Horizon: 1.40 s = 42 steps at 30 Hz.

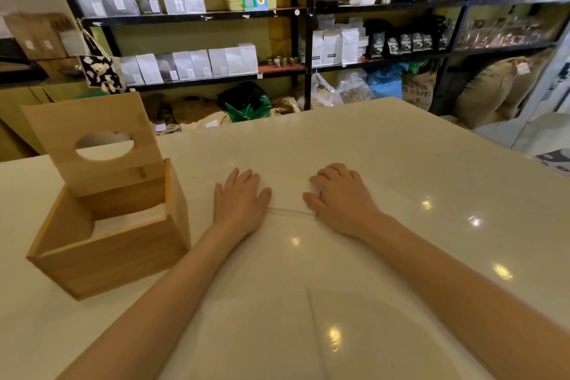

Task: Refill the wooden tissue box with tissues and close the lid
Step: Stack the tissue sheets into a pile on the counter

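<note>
The wooden tissue box (117, 244) stands on the left of the white table. Its lid (89, 126), with an oval hole, is swung up and stands upright at the back. White tissues (129, 219) show inside the box. A thin, flat stack of white tissues (290, 194) lies on the table to the right of the box, with its near edge showing as faint lines. My left hand (239, 199) lies flat on its left part, fingers apart. My right hand (339, 197) rests on its right part with the fingers slightly curled. Neither hand lifts anything.
The glossy white table (401, 163) runs wide to the right and toward me. Behind it stand black shelves (302, 40) with bags, kettles and jars, and sacks lie on the floor. A wooden counter is at the far left.
</note>
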Each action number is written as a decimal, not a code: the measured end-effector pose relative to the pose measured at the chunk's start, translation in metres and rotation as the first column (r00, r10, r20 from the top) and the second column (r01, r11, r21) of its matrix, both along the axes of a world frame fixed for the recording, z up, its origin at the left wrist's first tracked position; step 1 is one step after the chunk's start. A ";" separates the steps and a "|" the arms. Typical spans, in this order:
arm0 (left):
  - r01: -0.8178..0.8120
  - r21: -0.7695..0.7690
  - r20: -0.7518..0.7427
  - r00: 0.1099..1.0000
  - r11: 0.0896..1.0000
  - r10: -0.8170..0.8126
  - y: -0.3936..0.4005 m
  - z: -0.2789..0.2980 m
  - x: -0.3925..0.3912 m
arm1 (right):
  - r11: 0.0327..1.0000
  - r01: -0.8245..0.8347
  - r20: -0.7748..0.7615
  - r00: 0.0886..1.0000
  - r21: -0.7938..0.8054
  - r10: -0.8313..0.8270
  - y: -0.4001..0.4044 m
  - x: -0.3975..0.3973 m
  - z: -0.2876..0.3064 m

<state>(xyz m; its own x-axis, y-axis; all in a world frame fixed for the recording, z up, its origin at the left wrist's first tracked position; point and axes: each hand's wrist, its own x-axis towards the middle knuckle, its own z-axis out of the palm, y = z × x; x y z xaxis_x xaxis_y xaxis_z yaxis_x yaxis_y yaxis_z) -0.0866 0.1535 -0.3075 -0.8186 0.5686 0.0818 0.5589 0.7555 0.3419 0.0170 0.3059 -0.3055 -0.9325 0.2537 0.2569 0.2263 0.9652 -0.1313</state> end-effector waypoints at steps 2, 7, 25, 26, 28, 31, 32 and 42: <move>0.016 0.090 0.004 1.000 0.996 -0.017 -0.001 0.001 0.002 | 0.995 -0.018 -0.050 0.999 -0.096 0.013 -0.001 0.001 0.003; 0.000 0.305 0.006 1.000 0.952 -0.002 -0.002 0.014 0.015 | 0.957 -0.063 -0.150 0.988 -0.283 0.020 -0.009 0.008 0.009; -0.026 0.681 0.107 0.992 0.732 -0.064 -0.120 0.053 0.125 | 0.469 -0.249 -0.288 0.958 -0.848 -0.013 -0.079 0.097 0.046; -0.036 0.673 0.133 0.988 0.738 -0.074 -0.127 0.051 0.129 | 0.471 -0.230 -0.262 0.965 -0.852 -0.002 -0.084 0.102 0.043; -0.011 0.644 0.137 0.985 0.765 -0.101 -0.139 0.047 0.136 | 0.493 -0.210 -0.230 0.973 -0.844 0.020 -0.094 0.111 0.037; 0.040 0.608 0.115 0.984 0.793 -0.138 -0.151 0.040 0.146 | 0.555 -0.211 -0.233 0.972 -0.804 0.032 -0.104 0.121 0.029; 0.041 0.594 0.114 0.984 0.803 -0.134 -0.152 0.037 0.148 | 0.571 -0.211 -0.236 0.971 -0.794 0.032 -0.106 0.123 0.027; 0.115 0.355 -0.003 0.993 0.928 -0.122 -0.153 0.017 0.149 | 0.807 -0.192 -0.257 0.965 -0.559 0.051 -0.115 0.131 0.008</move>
